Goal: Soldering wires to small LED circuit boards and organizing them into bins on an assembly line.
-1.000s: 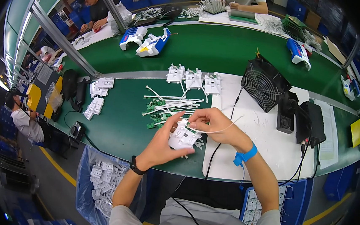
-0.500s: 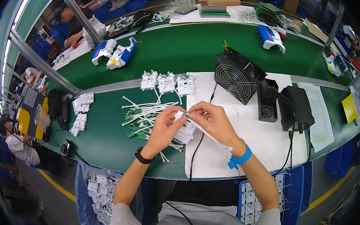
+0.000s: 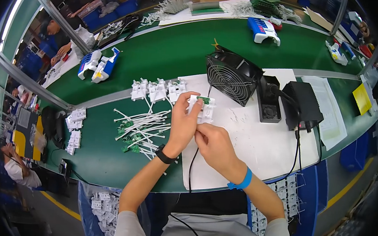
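My left hand (image 3: 182, 125) grips a white plastic housing (image 3: 206, 114) by its left side, thumb across its front. A small green circuit board (image 3: 204, 100) sits at the top of that housing. Just below, my right hand (image 3: 219, 150) is closed, its fingertips pinched near the housing's lower edge; what they hold is hidden. To the left lies a loose pile of white cables (image 3: 150, 126) with small green circuit boards (image 3: 130, 133) at their ends. Behind my left hand, several white housings (image 3: 157, 90) stand in a row, with cables hanging from them.
A black fan (image 3: 231, 77) and a black power box (image 3: 303, 105) stand on the white sheet (image 3: 248, 153). More white housings (image 3: 75, 131) lie at the left. Bins of white parts (image 3: 101, 211) flank me below the table edge. A co-worker sits across the green bench (image 3: 172, 45).
The circuit board now shows at the top of the housing in my left hand. My right hand has dropped below the housing, and the cable that hung beside it no longer shows.
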Available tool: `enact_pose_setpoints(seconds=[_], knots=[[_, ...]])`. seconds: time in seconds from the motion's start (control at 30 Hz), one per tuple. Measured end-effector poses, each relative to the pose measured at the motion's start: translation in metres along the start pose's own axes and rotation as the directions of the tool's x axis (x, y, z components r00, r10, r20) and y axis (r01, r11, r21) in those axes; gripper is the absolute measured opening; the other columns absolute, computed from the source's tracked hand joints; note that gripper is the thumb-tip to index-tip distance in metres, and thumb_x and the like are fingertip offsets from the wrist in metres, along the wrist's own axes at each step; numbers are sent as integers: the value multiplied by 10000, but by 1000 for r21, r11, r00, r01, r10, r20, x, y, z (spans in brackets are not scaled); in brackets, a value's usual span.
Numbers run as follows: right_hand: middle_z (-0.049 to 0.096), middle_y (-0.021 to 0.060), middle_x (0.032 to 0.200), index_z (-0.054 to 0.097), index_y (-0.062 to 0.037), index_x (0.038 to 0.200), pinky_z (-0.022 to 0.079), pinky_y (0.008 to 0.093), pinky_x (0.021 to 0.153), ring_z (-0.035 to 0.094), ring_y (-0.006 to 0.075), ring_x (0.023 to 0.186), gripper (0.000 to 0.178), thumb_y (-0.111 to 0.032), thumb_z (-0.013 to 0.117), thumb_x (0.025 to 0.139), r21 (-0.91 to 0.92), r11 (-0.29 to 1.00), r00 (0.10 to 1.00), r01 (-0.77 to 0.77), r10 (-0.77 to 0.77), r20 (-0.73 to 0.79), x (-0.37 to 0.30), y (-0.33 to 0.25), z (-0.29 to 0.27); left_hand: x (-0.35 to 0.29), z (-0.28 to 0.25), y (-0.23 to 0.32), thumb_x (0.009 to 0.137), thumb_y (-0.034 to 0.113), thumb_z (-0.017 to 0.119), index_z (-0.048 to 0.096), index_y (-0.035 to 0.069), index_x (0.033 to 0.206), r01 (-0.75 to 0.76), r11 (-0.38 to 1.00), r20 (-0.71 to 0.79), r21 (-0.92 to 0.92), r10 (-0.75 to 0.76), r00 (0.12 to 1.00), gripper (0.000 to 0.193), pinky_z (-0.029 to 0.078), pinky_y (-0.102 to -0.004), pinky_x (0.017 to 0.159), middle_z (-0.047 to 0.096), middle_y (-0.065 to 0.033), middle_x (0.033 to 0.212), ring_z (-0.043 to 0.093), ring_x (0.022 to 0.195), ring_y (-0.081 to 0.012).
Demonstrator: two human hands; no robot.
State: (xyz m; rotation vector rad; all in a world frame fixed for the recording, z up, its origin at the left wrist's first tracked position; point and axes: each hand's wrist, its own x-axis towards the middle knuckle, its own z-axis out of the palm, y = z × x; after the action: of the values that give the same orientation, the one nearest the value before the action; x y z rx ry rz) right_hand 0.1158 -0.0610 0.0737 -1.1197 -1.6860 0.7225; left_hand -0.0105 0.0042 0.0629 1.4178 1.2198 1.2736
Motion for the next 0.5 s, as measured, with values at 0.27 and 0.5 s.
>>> enact_pose_setpoints(seconds=[0.27,0.5], knots=[[652,195,776,690,64,1051,471,370,592,593,289,599,159,-3,665,909,-39,993,994,-111,112,17,-34,20,-27,-7,22,-12,933,188,714,616,33,1355,-47,993,402,109,0,916,461,468,-395,1031,689,-162,1225,623,1139,-256],[614,49,778,634,-9,1146,451,263,543,584,80,624,181,-70,644,976,124,936,909,-329,350,-225,-45,42,-61,4,18,-25,878,74,727,556,-9,1338,-174,942,371,286,58,927,498,527,-400,890,691,-263,1129,675,1008,-345]])
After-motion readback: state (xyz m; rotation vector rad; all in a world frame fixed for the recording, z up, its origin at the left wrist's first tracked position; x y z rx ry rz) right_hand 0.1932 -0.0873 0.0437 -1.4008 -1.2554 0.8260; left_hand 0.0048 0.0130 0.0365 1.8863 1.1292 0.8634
